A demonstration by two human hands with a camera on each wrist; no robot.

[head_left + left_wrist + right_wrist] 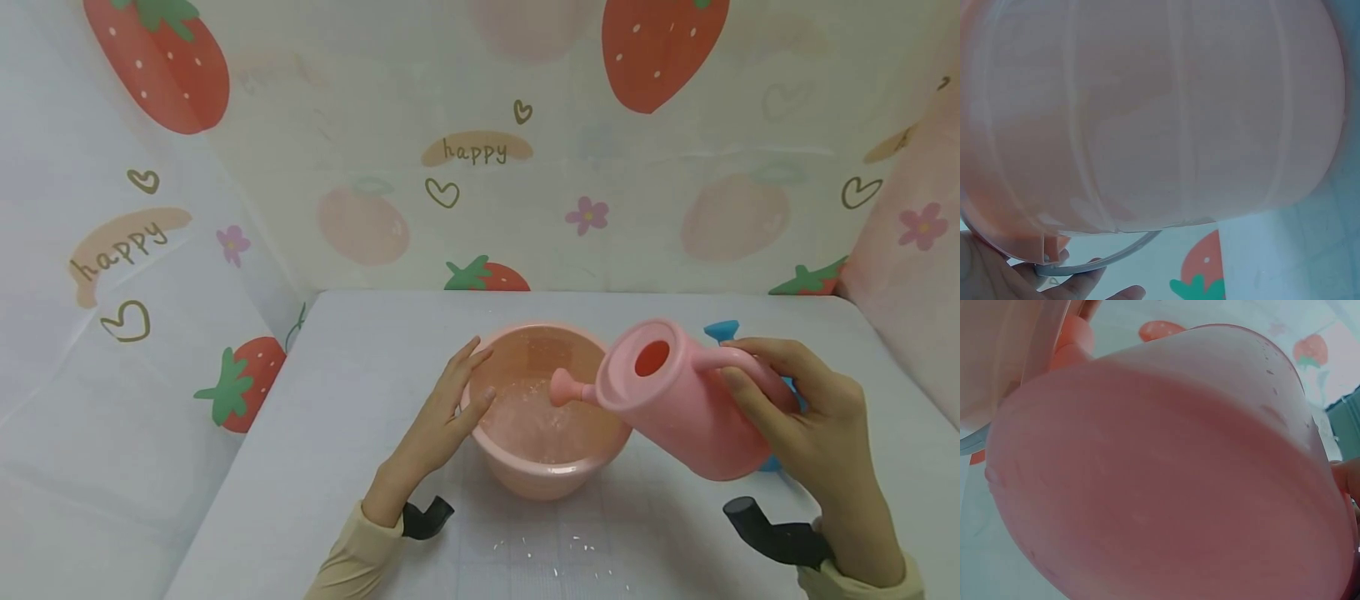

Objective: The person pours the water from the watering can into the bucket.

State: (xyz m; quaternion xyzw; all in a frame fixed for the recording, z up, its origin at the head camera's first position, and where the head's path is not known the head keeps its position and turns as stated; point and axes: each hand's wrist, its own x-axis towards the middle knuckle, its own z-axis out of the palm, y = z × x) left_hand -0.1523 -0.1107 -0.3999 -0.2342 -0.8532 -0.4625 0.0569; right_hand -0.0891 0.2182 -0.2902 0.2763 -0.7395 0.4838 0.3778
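Observation:
A pink bucket (528,483) stands on the table with rippling water (536,421) inside. My left hand (446,408) rests on its left rim with fingers fairly straight. In the left wrist view, those fingers (1072,287) lie by the bucket's grey handle (1094,262). My right hand (821,421) grips the handle of a pink watering can (697,417). The can is tilted left, its sprinkler head (564,388) over the bucket's opening. Droplets cling to the can's side in the right wrist view.
A blue object (722,330) stands behind the watering can, mostly hidden by it and my right hand. Small water drops (577,542) dot the white table (360,350) in front of the bucket. A strawberry-print sheet (480,225) hangs behind and at the sides.

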